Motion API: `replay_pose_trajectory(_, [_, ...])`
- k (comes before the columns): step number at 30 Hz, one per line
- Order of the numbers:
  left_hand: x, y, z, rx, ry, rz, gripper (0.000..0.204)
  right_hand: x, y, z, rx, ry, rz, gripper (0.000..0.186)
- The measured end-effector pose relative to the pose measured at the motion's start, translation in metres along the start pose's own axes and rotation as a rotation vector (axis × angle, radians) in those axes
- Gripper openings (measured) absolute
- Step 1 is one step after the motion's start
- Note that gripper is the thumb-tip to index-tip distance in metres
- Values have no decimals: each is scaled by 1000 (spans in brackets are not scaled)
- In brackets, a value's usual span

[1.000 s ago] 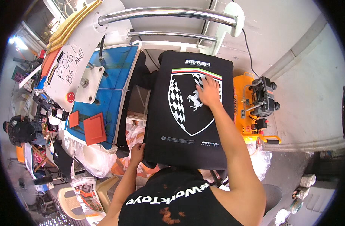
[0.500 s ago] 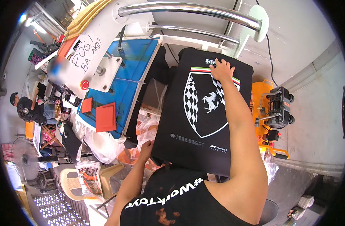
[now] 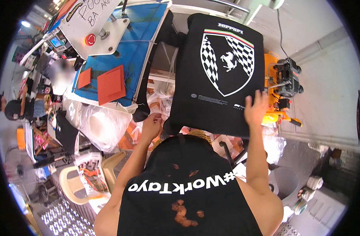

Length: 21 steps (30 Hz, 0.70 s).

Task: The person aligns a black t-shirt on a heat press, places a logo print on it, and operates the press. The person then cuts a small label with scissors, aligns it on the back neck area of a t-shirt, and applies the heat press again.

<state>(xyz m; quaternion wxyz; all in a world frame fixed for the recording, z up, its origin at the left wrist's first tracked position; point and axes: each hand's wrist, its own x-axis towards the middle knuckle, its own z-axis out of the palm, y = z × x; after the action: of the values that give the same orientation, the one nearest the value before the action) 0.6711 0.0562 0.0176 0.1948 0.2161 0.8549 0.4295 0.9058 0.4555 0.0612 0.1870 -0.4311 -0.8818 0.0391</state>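
Observation:
A black T-shirt (image 3: 184, 82) is spread flat over a padded board in front of me. It bears a white-outlined shield print (image 3: 228, 63) with checkered bands and a horse figure. My right hand (image 3: 257, 108) is at the shirt's lower right edge, fingers spread, holding nothing; whether it touches the cloth I cannot tell. Off the shirt's lower left corner, my left hand (image 3: 152, 125) hangs with loosely bent fingers and nothing visible in it.
To the left a blue-topped machine (image 3: 136, 51) carries a red stop button (image 3: 90, 39) and red-orange pads (image 3: 111, 84). Plastic wrap (image 3: 105, 124) bunches below. An orange machine (image 3: 284, 82) stands at right. A beige chair (image 3: 73, 185) and another person (image 3: 20, 106) are farther left.
My right hand has come down from the top of the print to the shirt's lower right edge. My view has shifted; the left hand stays near the lower left corner.

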Motion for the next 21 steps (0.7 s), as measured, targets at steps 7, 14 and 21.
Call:
replay_pose_trajectory(7, [52,155,-208,275,727,847,22,-103,-48,-50,-195,-238,200,67])
replay_pose_trajectory(14, [130,120,-306,863,730,478,43,-134,-19,-38,-41,-110,181,64])
replay_pose_trajectory(21, [127,144,-303,908,601,178,53,-141,-21,-37,7,-32,176,63])
